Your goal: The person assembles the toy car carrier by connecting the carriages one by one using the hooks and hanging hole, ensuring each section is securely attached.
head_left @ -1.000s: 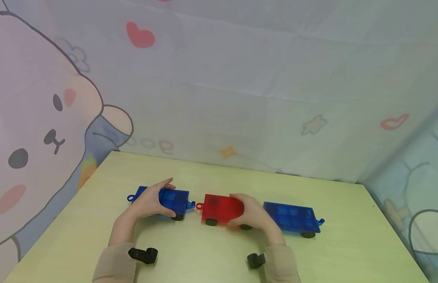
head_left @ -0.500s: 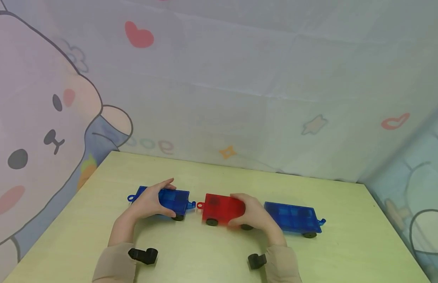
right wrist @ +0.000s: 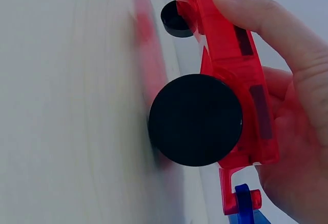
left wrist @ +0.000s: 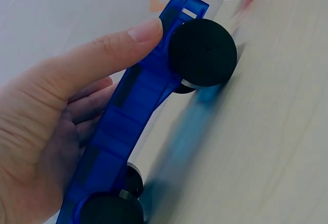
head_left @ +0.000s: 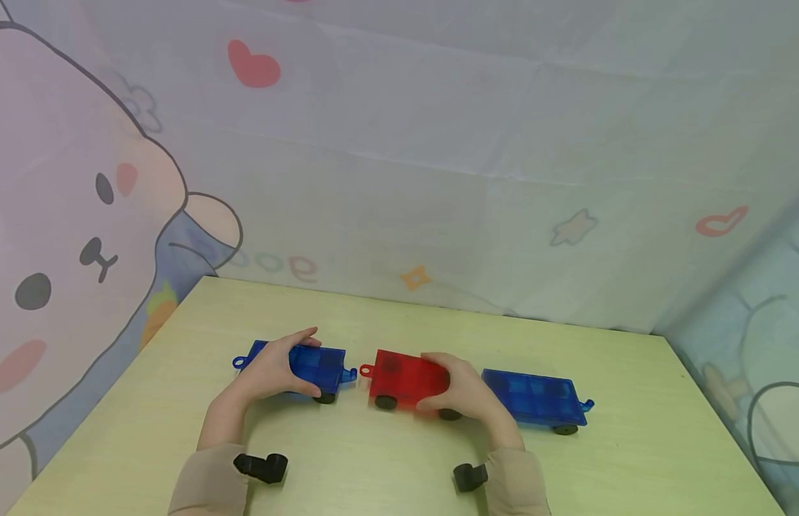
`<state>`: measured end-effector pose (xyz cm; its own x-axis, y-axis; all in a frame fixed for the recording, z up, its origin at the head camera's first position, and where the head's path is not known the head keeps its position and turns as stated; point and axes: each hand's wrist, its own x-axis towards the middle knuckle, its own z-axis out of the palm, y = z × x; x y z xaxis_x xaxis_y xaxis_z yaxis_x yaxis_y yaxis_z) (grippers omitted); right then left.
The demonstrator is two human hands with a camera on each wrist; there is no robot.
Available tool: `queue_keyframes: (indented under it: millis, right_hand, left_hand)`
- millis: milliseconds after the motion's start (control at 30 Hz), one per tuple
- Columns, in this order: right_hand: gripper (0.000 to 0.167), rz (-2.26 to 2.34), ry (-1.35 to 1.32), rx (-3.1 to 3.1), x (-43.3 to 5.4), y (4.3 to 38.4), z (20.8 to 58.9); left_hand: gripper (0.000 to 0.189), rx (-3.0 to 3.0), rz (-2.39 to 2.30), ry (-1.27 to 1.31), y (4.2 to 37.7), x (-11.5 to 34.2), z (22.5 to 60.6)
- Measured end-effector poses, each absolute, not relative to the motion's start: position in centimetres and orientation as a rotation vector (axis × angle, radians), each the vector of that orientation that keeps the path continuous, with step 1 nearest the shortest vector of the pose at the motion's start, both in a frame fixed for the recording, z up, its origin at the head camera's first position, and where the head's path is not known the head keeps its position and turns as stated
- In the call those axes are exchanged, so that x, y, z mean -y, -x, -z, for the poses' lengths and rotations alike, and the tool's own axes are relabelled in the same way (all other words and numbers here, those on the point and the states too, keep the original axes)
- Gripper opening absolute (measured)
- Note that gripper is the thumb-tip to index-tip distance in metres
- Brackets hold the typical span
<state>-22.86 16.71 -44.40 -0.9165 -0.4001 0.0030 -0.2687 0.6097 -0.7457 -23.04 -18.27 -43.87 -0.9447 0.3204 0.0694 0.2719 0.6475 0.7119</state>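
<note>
Three toy train cars of see-through plastic with black wheels stand in a row in the head view. My left hand (head_left: 270, 369) grips the left blue car (head_left: 320, 364) across its sides, thumb on the near side. My right hand (head_left: 462, 387) holds the red car (head_left: 402, 378), whose left end is tipped up. The red ring (head_left: 367, 370) on that end sits just beside the blue hook (head_left: 350, 375) of the left car. In the right wrist view the red hook (right wrist: 228, 198) passes through the blue ring (right wrist: 244, 203) of the right blue car (head_left: 534, 398).
The cars are on a pale yellow table (head_left: 373, 466). A printed cloth (head_left: 438, 143) with a cartoon animal hangs behind it. Black wrist cameras sit at the left cuff (head_left: 212, 473) and the right cuff (head_left: 515, 473).
The red car's left end has risen a little, with its ring slightly higher. The right car has shifted slightly right. My left hand and its blue car have hardly moved.
</note>
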Motion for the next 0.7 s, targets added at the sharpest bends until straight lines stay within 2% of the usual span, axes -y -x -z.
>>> queue_keyframes:
  millis: [700]
  right_hand:
    - [0.077, 1.224, 0.602, -2.658, -16.28, 22.79, 44.46]
  left_hand:
    - [0.104, -2.788, -1.197, -0.526, 23.29, 17.61, 44.16]
